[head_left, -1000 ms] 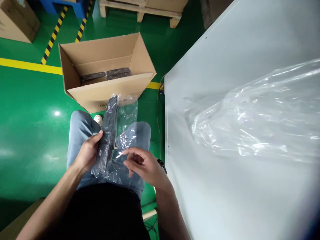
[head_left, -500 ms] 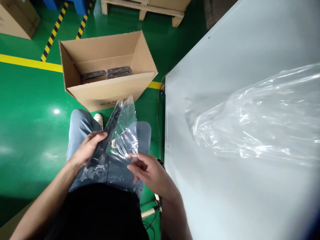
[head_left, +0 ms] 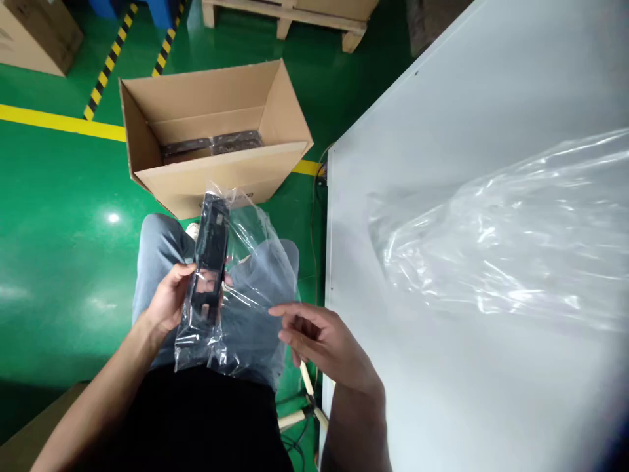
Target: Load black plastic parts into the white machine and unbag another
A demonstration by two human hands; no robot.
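A long black part with rectangular cut-outs [head_left: 212, 229] lies inside a clear plastic bag [head_left: 260, 262] above my lap. My left hand [head_left: 171, 298] grips the part through the film, thumb on the near side and fingers behind it. The part stands nearly lengthwise to me, its openings facing up. To the right of it, the loose side of the bag spreads out wide. My right hand [head_left: 324, 337] is at that loose edge, index finger stretched out and thumb apart from it; the fingertips overlap or touch the film.
An open cardboard box [head_left: 221, 174] with several wrapped black parts [head_left: 236, 141] stands on the green floor ahead. To the right is a white table [head_left: 442, 393] with a large clear plastic sheet or bag [head_left: 515, 242] on it. A wooden pallet [head_left: 285, 16] lies farther off.
My left hand has turned the bagged part so its cut-out face shows. My right hand has moved right, and the loose film has spread wider.
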